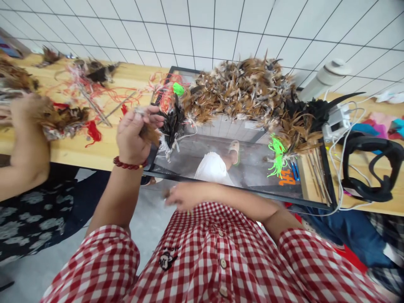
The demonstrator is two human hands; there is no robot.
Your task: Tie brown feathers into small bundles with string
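My left hand (134,132), with a dark red bead bracelet (131,164) at its wrist, is closed around some brown feathers (150,134). It is raised by the left end of a black-framed glass panel (189,170). Just right of it, a bunch of black feathers (173,122) with white ends lies on the glass. My right hand (186,195) is low in front of the panel's near edge, close to my body. Motion smears its fingers, so I cannot make out whether they hold anything. A large heap of brown feathers (240,90) covers the back of the panel.
Bright green strands (277,155), an orange piece (286,177) and thin sticks (315,176) lie toward the right. Beyond are a black headset strap (372,168) and white cables. At left, another person's arm (28,139) reaches over feathers and red strings (93,132). A tiled wall (202,29) stands behind.
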